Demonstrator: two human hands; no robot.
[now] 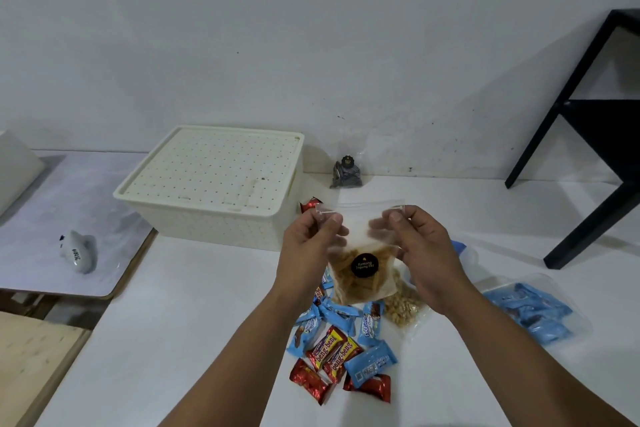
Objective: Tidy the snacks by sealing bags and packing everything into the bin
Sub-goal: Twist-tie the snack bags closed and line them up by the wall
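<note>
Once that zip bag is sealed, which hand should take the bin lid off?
Left, probably. The left hand is nearer the lidded bin; the right hand can keep holding the zip bag.

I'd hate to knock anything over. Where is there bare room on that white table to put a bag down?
The white table lies bare to the left of the wrapped snacks, in front of the lidded bin. Another bare strip runs along the wall, right of the small dark bag. It is crowded under both hands and around the blue packets.

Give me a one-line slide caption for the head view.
Left hand and right hand pinch the zip-top snack bag above loose sweets; the lidded bin waits closed.
</note>
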